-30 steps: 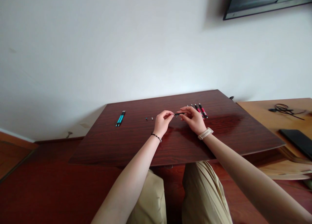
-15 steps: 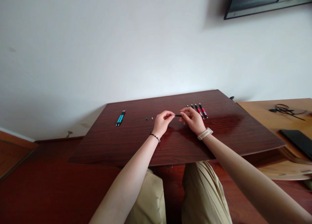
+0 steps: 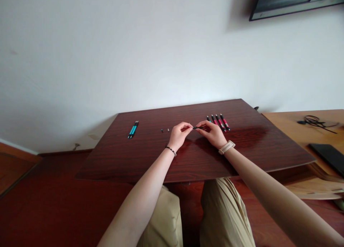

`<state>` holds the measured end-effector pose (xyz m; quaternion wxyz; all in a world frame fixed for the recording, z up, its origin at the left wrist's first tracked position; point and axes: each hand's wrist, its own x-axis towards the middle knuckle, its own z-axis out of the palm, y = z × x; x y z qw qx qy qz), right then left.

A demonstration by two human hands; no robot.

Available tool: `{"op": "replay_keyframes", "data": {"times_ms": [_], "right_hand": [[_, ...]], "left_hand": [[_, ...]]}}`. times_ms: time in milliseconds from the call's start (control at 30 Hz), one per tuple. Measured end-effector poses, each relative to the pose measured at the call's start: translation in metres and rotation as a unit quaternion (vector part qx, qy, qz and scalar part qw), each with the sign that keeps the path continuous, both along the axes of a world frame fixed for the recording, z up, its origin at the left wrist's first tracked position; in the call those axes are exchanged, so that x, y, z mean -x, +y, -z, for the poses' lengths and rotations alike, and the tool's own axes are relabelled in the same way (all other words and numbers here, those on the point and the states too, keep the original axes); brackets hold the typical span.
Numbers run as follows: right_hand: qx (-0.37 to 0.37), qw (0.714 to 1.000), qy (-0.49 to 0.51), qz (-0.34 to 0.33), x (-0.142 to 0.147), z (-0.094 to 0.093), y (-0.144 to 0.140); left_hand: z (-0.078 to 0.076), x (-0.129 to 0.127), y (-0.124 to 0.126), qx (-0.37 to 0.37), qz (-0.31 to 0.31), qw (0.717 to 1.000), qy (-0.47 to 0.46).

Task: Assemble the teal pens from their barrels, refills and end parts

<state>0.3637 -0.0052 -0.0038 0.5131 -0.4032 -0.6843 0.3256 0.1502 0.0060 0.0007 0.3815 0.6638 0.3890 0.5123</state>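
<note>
Dark, slender pen part point(image 3: 198, 127) spans the gap between the left hand point(image 3: 179, 134) and right hand point(image 3: 213, 133), each pinching one end just above the wooden table point(image 3: 242, 150), probably for a two-ended hold. Red pens point(image 3: 220, 122) lie beside the right hand; teal pens point(image 3: 133, 129) well apart at left; two small pieces point(image 3: 165, 130) between.

The table point(image 3: 150, 157) is dark red-brown wood grain with a glossy finish — light reflects off it at 3 o'clock of the hands. The red pens point(image 3: 219, 121) and teal pens point(image 3: 133, 129) look like smooth plastic with black ends, while the side desk point(image 3: 290, 125) at 3 o'clock is paler, matt wood. The trousers point(image 3: 228, 211) are matt beige cloth — the wall point(image 3: 134, 53) is flat, matt white.
</note>
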Motion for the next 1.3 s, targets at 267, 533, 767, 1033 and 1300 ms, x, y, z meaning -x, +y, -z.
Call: {"op": "replay_keyframes", "data": {"times_ms": [267,533,767,1033,1300], "right_hand": [[0.056,0.997,-0.048,0.016,0.001,-0.008,-0.007],[0.01,0.999,-0.046,0.006,0.001,-0.006,-0.005],[0.068,0.997,-0.044,-0.001,0.002,-0.008,-0.008],[0.069,0.995,-0.071,0.008,0.001,-0.008,-0.006],[0.02,0.997,-0.072,0.017,0.002,-0.011,-0.008]], "left_hand": [[-0.003,-0.001,-0.002,-0.008,0.007,1.0,0.012],[-0.004,-0.001,-0.002,-0.014,0.002,1.0,0.008],[-0.005,-0.001,-0.004,-0.015,0.009,1.0,0.015],[-0.006,-0.002,-0.004,-0.016,0.007,1.0,0.019],[-0.006,0.0,-0.004,-0.021,-0.002,1.0,0.024]]}}
